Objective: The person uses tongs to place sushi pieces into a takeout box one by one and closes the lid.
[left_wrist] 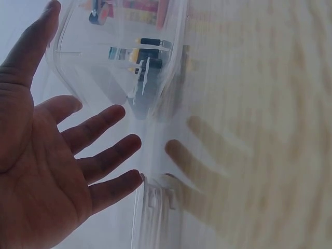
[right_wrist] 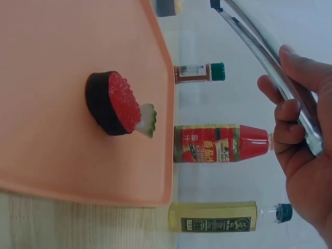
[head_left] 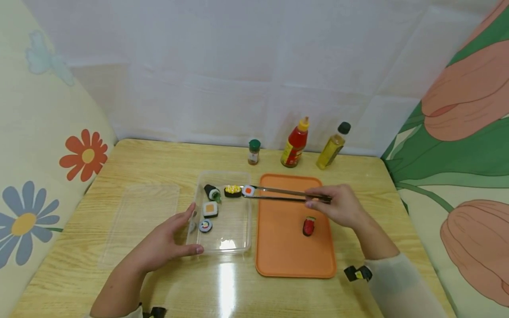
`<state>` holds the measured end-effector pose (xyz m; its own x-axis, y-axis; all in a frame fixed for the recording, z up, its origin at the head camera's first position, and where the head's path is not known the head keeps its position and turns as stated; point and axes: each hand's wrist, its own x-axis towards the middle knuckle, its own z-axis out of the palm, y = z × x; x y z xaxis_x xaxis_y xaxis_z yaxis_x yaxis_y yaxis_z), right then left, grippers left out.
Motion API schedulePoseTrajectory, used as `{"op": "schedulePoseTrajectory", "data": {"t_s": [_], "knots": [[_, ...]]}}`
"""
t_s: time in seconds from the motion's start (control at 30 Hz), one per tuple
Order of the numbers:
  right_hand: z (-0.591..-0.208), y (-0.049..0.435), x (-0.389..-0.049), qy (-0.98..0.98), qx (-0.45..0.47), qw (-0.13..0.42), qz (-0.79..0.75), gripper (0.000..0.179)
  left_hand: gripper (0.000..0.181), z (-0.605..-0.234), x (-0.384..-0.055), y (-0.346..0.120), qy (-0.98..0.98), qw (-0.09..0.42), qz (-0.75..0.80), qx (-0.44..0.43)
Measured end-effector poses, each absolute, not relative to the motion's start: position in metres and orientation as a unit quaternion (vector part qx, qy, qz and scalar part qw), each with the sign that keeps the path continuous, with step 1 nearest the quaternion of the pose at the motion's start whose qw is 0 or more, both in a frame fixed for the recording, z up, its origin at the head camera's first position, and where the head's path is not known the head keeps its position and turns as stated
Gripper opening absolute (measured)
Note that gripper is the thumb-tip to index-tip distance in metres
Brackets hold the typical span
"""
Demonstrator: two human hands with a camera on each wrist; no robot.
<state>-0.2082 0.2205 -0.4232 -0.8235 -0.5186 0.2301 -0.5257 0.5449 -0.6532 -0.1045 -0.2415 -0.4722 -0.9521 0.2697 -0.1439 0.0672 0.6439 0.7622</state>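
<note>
Gripping tongs [head_left: 286, 191] in the right hand [head_left: 342, 206], pinching an orange-centred sushi piece [head_left: 248, 191] at the clear box's [head_left: 227, 221] far-right corner; spreading the left hand [head_left: 168, 240] beside its left wall. Expect a light, firm, perhaps slick piece, best held across its sides.

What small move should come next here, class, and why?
Probably lower the orange-centred sushi piece into the clear container: the tongs in the right hand hold it near the container's right wall, and other sushi pieces lie inside.
</note>
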Motion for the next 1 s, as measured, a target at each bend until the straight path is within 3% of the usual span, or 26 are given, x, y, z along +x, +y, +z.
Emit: {"op": "schedulePoseTrajectory", "data": {"t_s": [1.0], "knots": [[-0.413,0.186,-0.240,-0.877,0.353,-0.061,0.319,0.027,0.117,-0.474,-0.106,-0.242,0.901,0.122,0.406,0.096]]}}
